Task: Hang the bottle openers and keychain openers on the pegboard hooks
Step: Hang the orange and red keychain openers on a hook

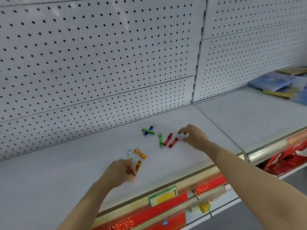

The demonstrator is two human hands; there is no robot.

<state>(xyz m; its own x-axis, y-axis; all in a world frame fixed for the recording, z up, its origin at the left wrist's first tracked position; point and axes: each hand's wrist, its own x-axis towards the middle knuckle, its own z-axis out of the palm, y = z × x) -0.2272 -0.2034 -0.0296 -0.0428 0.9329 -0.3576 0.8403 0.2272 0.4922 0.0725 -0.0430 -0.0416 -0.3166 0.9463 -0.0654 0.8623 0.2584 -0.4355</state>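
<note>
On the white shelf (66, 171), the left hand (119, 170) pinches an orange opener (137, 166); the right hand (192, 136) hovers with fingers loosely spread, empty, just beside a red opener (172, 142) lying flat.

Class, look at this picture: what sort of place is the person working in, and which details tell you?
Probably a shop aisle: a white pegboard back wall, a metal shelf with a price label strip along its edge, and packaged goods stacked further along.
</note>
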